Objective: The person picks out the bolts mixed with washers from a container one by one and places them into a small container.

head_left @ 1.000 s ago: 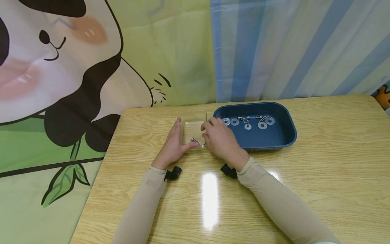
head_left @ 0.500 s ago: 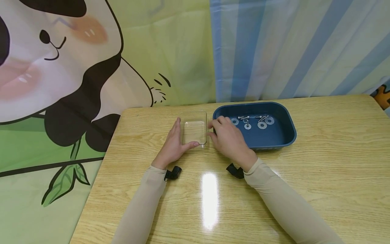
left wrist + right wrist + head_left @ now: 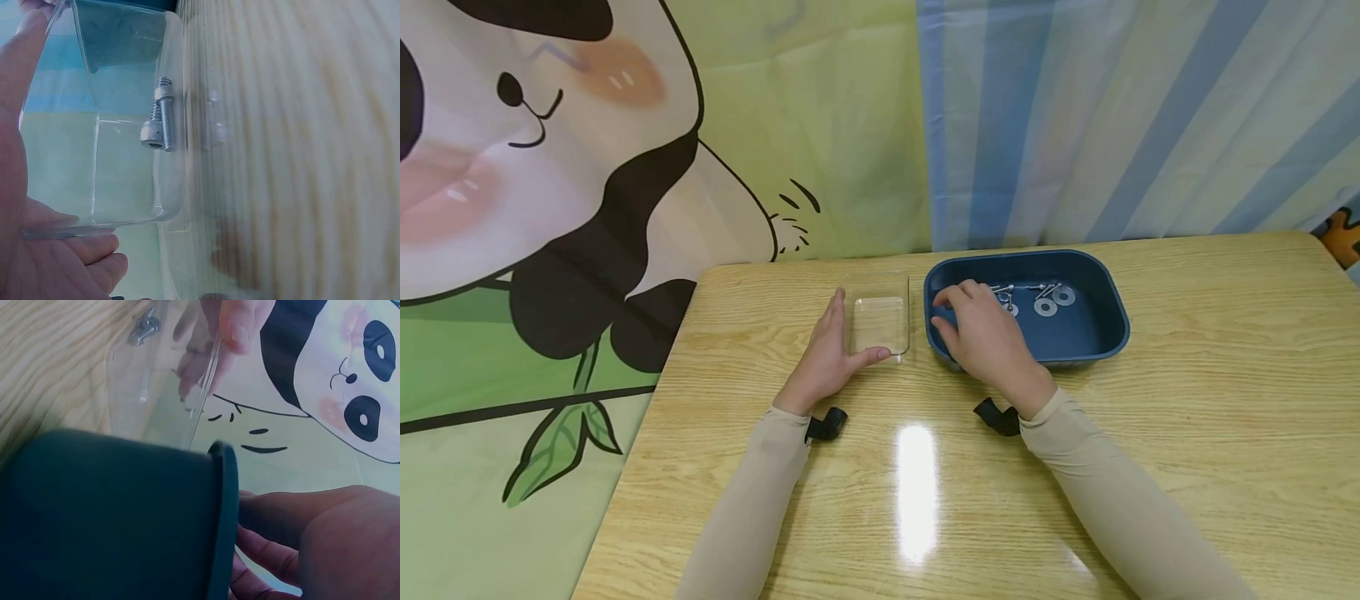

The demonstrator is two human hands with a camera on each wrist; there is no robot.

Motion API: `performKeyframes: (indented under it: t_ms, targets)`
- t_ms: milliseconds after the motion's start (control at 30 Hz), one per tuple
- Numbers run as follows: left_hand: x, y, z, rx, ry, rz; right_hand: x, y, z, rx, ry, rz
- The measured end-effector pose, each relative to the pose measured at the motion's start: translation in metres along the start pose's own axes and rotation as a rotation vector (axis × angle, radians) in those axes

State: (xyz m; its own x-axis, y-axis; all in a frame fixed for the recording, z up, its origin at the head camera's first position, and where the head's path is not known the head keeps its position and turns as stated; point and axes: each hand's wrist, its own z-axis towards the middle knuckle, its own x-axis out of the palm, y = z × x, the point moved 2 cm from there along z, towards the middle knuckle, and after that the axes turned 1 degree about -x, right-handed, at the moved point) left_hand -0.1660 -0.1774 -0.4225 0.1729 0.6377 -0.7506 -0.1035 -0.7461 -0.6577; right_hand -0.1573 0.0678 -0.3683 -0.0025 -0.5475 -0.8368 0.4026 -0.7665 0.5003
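A clear plastic box stands on the table. My left hand holds it at the near left corner, thumb along the near side and fingers against the left wall. Two socket-head bolts lie inside it in the left wrist view. My right hand hovers over the left part of a dark blue bin, thumb and forefinger apart with nothing visible between them. Inside the bin are several washers and bolts, some hidden under the hand. In the right wrist view the bin's wall partly hides the right fingers.
The wooden table meets a printed curtain at its back edge. A narrow strip of tabletop separates the box from the bin. Black wrist mounts sit on both forearms.
My right hand has moved right from the box to over the bin. A bolt seen near the box's front earlier no longer shows in the head view. The left hand has stayed put.
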Motion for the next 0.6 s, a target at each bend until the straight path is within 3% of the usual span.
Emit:
performKeyframes:
  t_ms: [600]
  targets:
    - [0.0, 0.0, 0.0, 0.004, 0.006, 0.009, -0.011, -0.03, -0.004, 0.067, -0.067, 0.057]
